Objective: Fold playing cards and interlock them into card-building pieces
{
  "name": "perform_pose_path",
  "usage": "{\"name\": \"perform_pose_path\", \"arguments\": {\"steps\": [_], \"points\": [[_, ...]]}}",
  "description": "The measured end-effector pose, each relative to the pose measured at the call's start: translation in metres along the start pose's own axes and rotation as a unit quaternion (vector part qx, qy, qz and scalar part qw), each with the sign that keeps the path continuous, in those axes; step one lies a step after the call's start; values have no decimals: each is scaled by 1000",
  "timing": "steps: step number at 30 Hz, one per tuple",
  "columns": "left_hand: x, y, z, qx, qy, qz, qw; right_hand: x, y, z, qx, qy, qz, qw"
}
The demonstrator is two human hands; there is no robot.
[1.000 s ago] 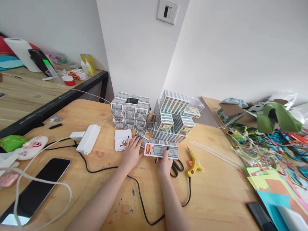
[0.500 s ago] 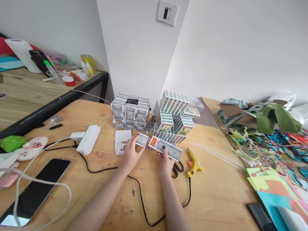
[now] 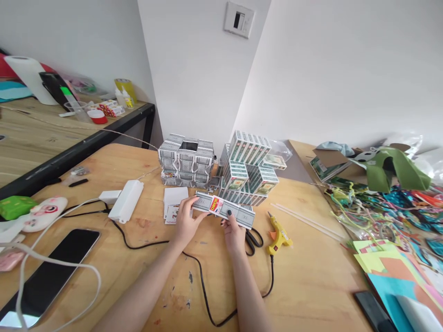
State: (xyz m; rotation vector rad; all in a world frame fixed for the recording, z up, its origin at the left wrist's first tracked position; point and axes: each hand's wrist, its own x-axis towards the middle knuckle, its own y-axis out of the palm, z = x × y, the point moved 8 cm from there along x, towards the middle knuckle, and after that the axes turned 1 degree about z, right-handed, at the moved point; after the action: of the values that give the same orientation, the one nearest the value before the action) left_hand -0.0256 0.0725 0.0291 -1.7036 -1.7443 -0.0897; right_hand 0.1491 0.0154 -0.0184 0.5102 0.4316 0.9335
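Note:
My left hand [image 3: 187, 223] pinches a folded playing card [image 3: 203, 201] with a grey patterned back. My right hand [image 3: 234, 234] grips a strip of folded playing cards [image 3: 244, 216], thumb on top, with a red and yellow marked face near its left end. The two pieces meet end to end, in one slanting line; whether they are joined I cannot tell. Just behind stands a hollow block built of grey-backed cards [image 3: 187, 161]. Loose playing cards [image 3: 173, 213] lie left of my left hand. Black-handled scissors [image 3: 254, 242] rest partly hidden beside my right hand.
A yellow glue gun [image 3: 278, 234] lies to the right, its black cord running under my right forearm. Stacked green-edged card boxes [image 3: 247, 168] stand behind. Clear glue sticks [image 3: 311, 221], a white power adapter [image 3: 126, 201] and a phone [image 3: 51, 276] are also on the table.
My left hand has brought its folded card rightward against the strip's left end, closing the gap between them. The strip in my right hand has shifted slightly left. The view has barely moved.

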Motion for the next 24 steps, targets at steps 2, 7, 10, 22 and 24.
{"name": "perform_pose_path", "arguments": {"steps": [2,7,10,22,24], "points": [[0,-1,2,1,-11,-5,1000,0,2,-2,1,18,11,1000],[-1,-2,5,-13,-21,-10,1000,0,3,-3,7,46,28,999],[-1,-2,6,-32,-24,-9,999,1,2,-2,-14,56,35,998],[-3,0,10,-35,-29,12,999,5,-4,3,-90,54,56,993],[-4,0,9,-35,-26,12,999,6,-4,2,-95,54,63,992]]}}
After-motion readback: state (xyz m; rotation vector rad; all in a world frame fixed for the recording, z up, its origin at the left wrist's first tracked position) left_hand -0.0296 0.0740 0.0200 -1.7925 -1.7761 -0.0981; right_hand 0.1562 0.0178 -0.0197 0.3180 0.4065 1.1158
